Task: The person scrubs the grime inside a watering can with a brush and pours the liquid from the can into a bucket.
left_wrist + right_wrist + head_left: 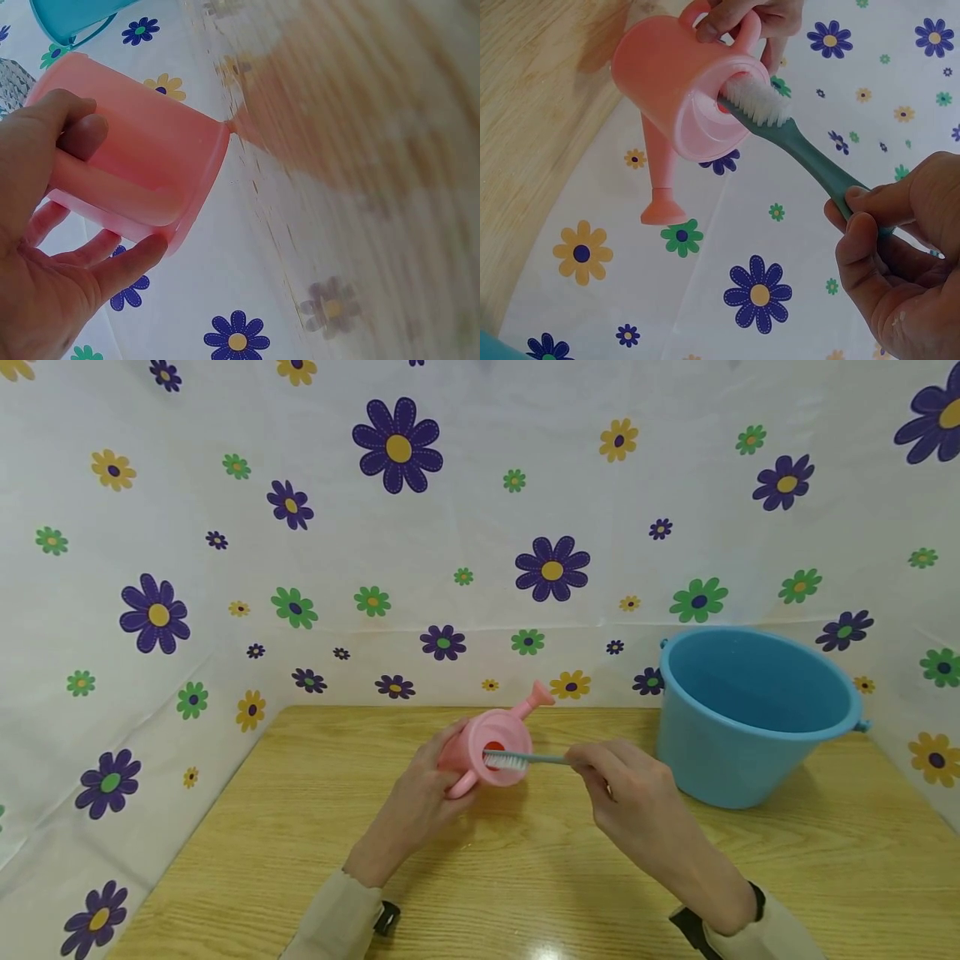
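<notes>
A pink watering can (456, 752) is tilted so that its open top faces me, above the wooden table. My left hand (420, 797) holds it at the handle side, fingers around the handle and body in the left wrist view. From the can's far side the spout (657, 154) sticks out, ending in a flared tip. My right hand (637, 793) pinches the green handle of a brush (810, 159) between thumb and fingers. White bristles (759, 101) reach into the can's opening, the brush's front end partly hidden by the rim. Something red shows inside the can.
A large blue bucket (731, 764) stands on the table (300, 835) at the right, close beyond my right hand. White cloth (465, 510) with purple, green and yellow flowers hangs behind the table and along its left side.
</notes>
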